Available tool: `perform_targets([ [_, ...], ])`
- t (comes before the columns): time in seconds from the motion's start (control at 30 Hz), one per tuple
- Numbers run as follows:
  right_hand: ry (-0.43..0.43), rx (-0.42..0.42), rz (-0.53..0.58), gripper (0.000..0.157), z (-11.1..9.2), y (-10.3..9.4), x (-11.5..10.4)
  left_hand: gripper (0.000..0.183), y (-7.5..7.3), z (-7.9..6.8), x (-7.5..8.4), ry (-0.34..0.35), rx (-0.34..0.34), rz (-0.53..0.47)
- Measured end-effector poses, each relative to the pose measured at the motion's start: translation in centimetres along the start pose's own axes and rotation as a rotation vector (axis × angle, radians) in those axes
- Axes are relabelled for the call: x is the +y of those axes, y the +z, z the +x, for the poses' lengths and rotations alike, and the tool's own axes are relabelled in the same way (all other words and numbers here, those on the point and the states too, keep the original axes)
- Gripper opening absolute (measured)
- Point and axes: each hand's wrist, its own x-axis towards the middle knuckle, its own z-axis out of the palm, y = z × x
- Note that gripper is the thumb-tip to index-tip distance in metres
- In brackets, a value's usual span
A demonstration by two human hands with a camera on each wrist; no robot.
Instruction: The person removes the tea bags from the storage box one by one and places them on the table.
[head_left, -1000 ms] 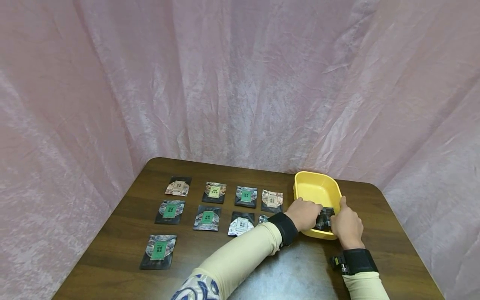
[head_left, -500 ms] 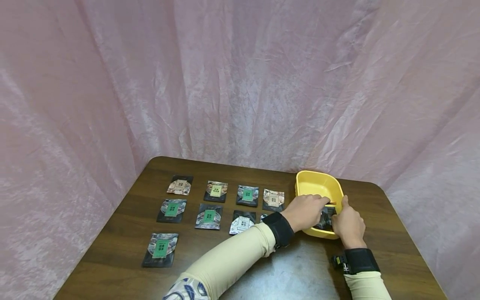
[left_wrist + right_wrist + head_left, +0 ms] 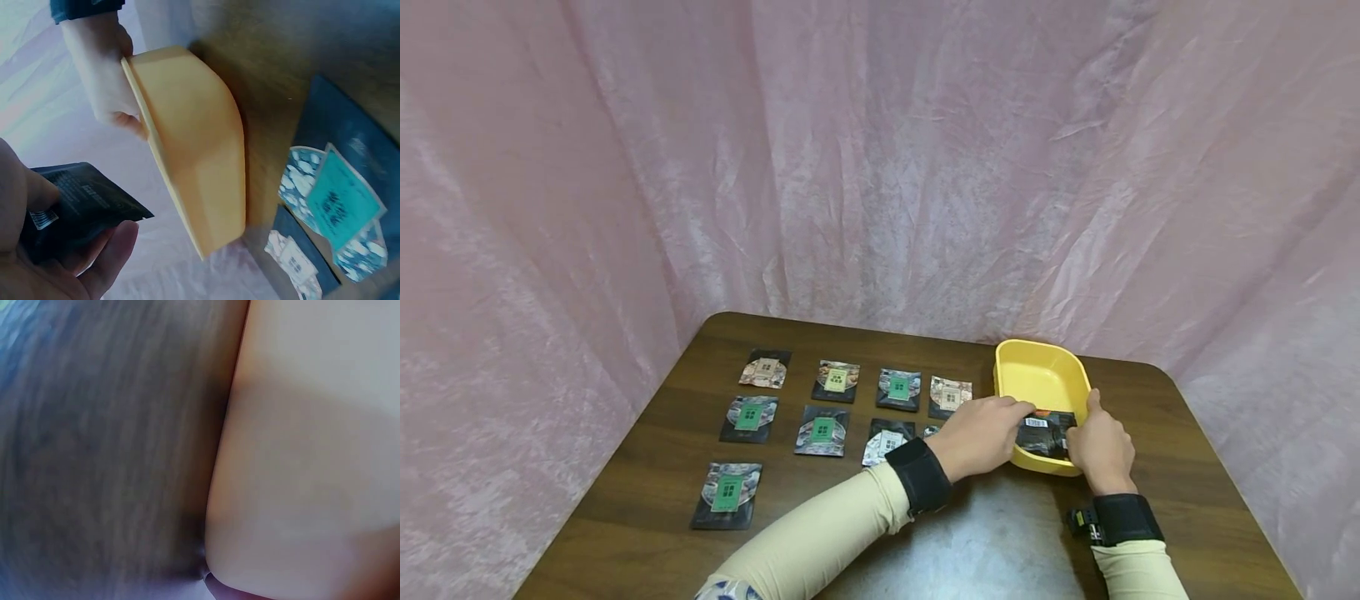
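Observation:
My left hand (image 3: 985, 433) pinches a black sachet (image 3: 81, 200) with a small barcode between thumb and fingers. In the head view the sachet is over the near part of a yellow plastic bin (image 3: 1037, 383). My right hand (image 3: 1102, 446) grips the bin's right rim, its fingers bent over the edge in the left wrist view. More dark packaging shows inside the bin, partly covered by the held sachet. Skin and blurred wooden tabletop fill the right wrist view.
On the brown table (image 3: 632, 500), several flat sachets lie in rows at left, including a green-labelled sachet (image 3: 727, 496) nearest the front and a beige-labelled sachet (image 3: 950, 396) beside the bin. My left forearm passes close to the front row. A pink curtain (image 3: 880, 167) hangs behind.
My left hand has reached into the bin, then drawn back left and up with a sachet whose barcode now shows. My right hand has stayed on the rim.

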Motion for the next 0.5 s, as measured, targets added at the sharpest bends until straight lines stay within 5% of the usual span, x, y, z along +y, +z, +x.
perform_targets([
  [0.5,0.015,-0.004,-0.004,0.088,0.0,-0.1,-0.3,0.041,-1.6,-7.7,-2.3,-0.085,0.009,-0.091],
])
